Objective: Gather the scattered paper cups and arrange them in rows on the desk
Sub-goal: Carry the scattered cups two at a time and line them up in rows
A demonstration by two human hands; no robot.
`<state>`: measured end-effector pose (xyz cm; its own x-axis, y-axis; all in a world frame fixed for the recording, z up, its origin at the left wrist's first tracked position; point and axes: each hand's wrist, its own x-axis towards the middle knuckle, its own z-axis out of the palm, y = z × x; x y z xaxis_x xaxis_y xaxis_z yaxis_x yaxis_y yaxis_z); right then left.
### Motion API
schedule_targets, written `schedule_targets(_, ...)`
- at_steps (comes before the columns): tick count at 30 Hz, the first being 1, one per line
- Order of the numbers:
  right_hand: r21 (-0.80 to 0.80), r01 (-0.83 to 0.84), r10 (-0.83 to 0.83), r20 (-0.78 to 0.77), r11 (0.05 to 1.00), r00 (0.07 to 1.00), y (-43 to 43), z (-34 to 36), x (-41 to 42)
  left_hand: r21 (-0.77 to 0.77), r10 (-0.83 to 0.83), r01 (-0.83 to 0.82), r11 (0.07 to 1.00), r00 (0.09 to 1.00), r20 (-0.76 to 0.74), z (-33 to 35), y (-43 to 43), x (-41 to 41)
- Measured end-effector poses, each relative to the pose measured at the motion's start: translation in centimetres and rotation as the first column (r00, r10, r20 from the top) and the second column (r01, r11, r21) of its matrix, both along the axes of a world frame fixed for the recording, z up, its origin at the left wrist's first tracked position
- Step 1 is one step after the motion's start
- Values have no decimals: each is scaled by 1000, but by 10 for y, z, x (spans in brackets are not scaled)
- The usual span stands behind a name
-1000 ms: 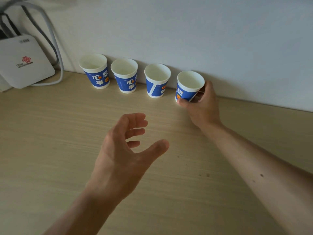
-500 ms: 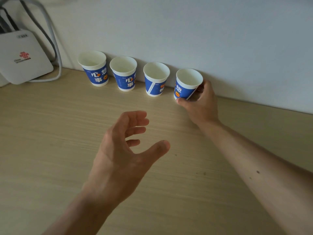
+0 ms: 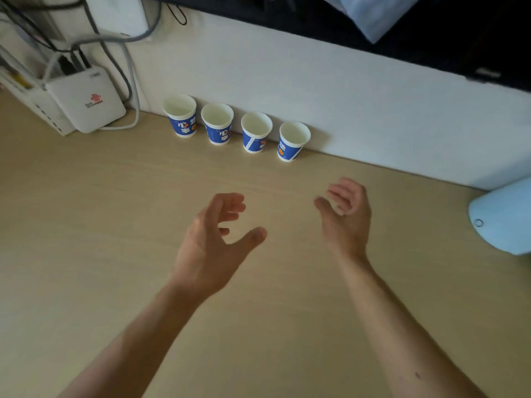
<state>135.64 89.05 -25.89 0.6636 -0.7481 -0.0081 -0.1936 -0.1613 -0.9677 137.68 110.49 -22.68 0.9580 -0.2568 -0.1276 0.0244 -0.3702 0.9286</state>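
At the far left a white router lies on the desk, with grey cables going up behind it. To its right four paper cups stand upright in one row along the foot of the wall: the first cup, the second cup, the third cup and the fourth cup. Each has its mouth up and is near its neighbour, with a small gap between. Nearer to the camera, the left hand hovers above the desk, well apart from the row. Its fingers are loosely curved, the thumb is spread out, and it holds nothing. Further right, the right hand is also in the air, nearer the camera than the fourth cup and a little to its right. Its fingers are relaxed and half bent, and it is empty too. At the right edge a pale blue object rests on the desk; what it is I cannot tell. I judge that one row of four is set down and both hands are free between two placements. No other cup shows in this view, so the next move probably calls for finding a cup outside the frame. Then it must go either to the right of the fourth cup or into a second row in front, without knocking over these light cups.
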Motion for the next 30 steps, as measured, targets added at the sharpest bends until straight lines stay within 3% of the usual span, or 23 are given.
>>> schedule_targets(4, 126, 52, -54, 15, 991, 998, 10, 52, -56, 22, -39, 40, 999, 999, -29, 39, -4, -35)
schedule_targets(11, 168, 68, -67, -11, 983, 998, -5, 120, -175, -1, -164, 164, 987, 986, -12, 104, -28, -129)
schedule_targets(23, 301, 270, -314, 109, 915, 943, -84, 163, -387, -56, -358, 357, 933, 934, -7, 155, -158, -331)
schedule_targets(30, 290, 333, -366, 67, 897, 928, -146, 169, -493, -48, -476, 475, 878, 879, -4, 168, -235, -417)
